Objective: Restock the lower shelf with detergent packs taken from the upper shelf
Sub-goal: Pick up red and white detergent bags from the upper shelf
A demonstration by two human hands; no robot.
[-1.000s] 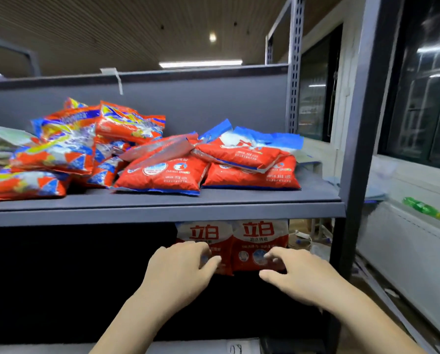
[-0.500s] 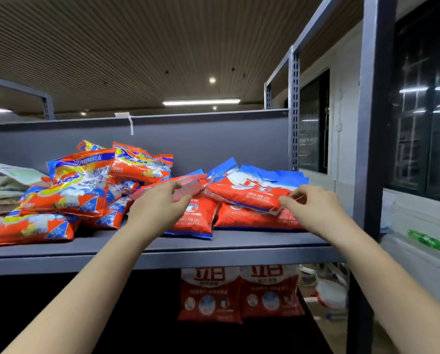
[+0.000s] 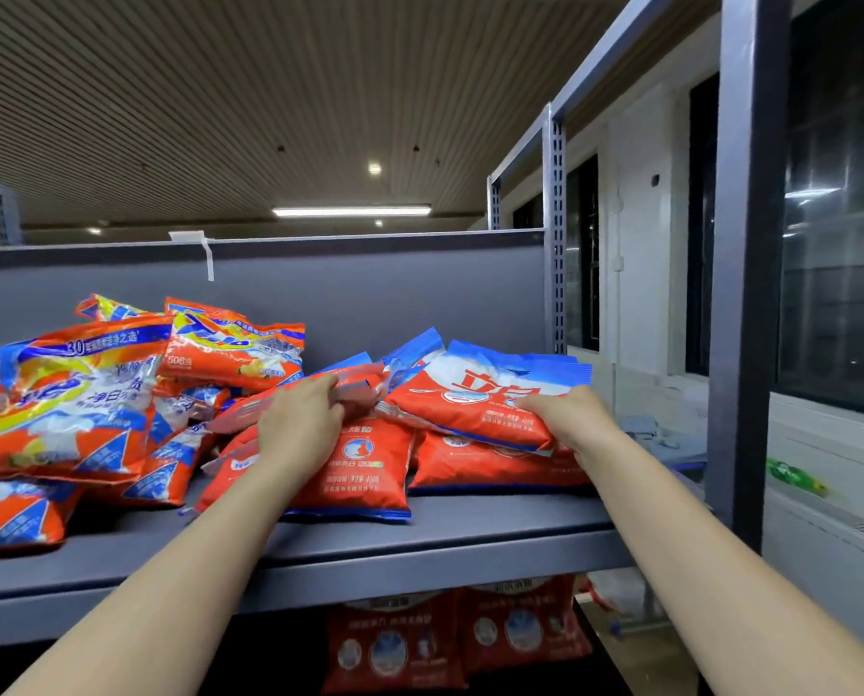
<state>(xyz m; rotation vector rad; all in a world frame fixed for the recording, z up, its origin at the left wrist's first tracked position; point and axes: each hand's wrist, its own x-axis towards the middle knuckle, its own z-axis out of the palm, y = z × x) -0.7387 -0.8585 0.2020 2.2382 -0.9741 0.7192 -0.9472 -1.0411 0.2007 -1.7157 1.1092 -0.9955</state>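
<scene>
Upper shelf — left hand clamped on flat red pack; right hand gripping top red-blue pack, fingers beneath, thumb above.

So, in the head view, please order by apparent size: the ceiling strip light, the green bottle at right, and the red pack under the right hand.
1. Red pack, largest.
2. Ceiling strip light.
3. Green bottle, smallest.
The light is much farther away, so this ranks apparent size only.
</scene>
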